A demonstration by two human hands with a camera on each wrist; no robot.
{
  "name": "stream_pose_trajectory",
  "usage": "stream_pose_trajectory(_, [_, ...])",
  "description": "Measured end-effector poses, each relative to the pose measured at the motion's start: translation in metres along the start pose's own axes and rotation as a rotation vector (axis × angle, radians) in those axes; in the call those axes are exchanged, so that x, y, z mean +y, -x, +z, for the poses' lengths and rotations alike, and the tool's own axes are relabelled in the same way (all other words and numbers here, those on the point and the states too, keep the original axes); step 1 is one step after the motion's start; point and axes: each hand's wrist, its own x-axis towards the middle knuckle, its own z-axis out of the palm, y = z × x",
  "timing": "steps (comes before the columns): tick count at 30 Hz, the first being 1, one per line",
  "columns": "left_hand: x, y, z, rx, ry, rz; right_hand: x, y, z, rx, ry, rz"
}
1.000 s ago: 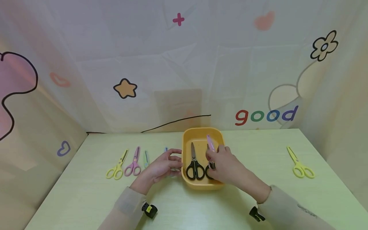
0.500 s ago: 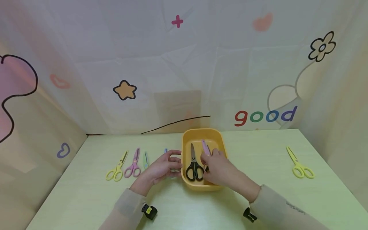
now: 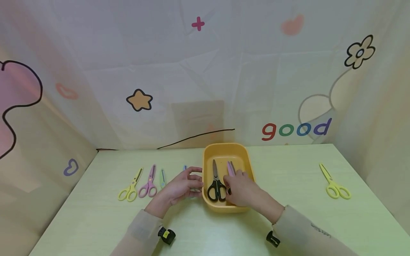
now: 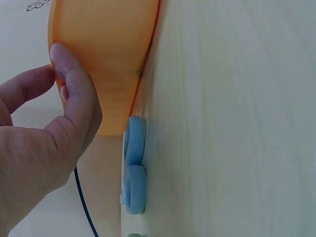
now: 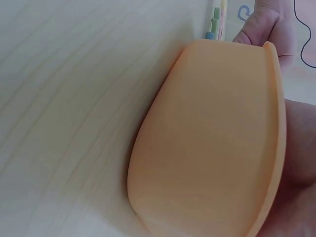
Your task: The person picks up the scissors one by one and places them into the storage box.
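Observation:
Purple scissors (image 3: 230, 168) point away from me inside the yellow bin (image 3: 228, 146), their handles hidden by my right hand (image 3: 243, 188). That hand reaches over the bin's right rim and grips them, curled low in the bin. Black-handled scissors (image 3: 216, 185) lie to its left. Another grey blade (image 3: 233, 167) shows beside the purple one, its handle mostly covered. My left hand (image 3: 180, 186) rests its fingers against the bin's left outer wall. In the left wrist view, its fingertips touch the orange-looking wall near the rim.
Left of the bin lie yellow scissors (image 3: 130, 188), pink scissors (image 3: 148, 185) and green scissors (image 3: 162, 177). Blue scissors (image 4: 134, 165) are partly hidden behind my left hand. Another yellow pair (image 3: 334, 185) lies far right. A printed curtain (image 3: 160, 78) hangs behind the table (image 3: 282, 167).
My right hand has moved left and lower into the bin with the purple scissors, bringing them down beside the grey blade. My left hand has stayed at the wall.

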Motion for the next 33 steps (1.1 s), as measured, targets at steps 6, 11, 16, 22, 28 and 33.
stream_pose_trajectory(6, [0.0, 0.0, 0.0, 0.002, 0.002, 0.002, 0.0, 0.0, 0.001, -0.019, 0.002, 0.01])
stream_pose_trajectory(11, [0.0, 0.0, -0.001, 0.0, 0.0, 0.006, -0.001, -0.002, 0.001, -0.046, 0.028, 0.054])
stream_pose_trajectory(16, [-0.001, 0.0, -0.002, -0.004, 0.003, 0.006, -0.002, -0.001, 0.002, -0.04, 0.048, 0.076])
stream_pose_trajectory(22, [-0.001, 0.0, -0.001, -0.003, 0.009, 0.006, -0.004, 0.005, -0.003, 0.044, -0.002, 0.057])
stream_pose_trajectory(28, [-0.002, 0.0, -0.001, -0.015, 0.006, 0.012, 0.005, 0.008, -0.01, 0.134, -0.038, -0.006])
stream_pose_trajectory(33, [-0.002, -0.001, -0.001, -0.013, 0.005, 0.013, 0.018, 0.013, -0.016, 0.203, -0.14, -0.062])
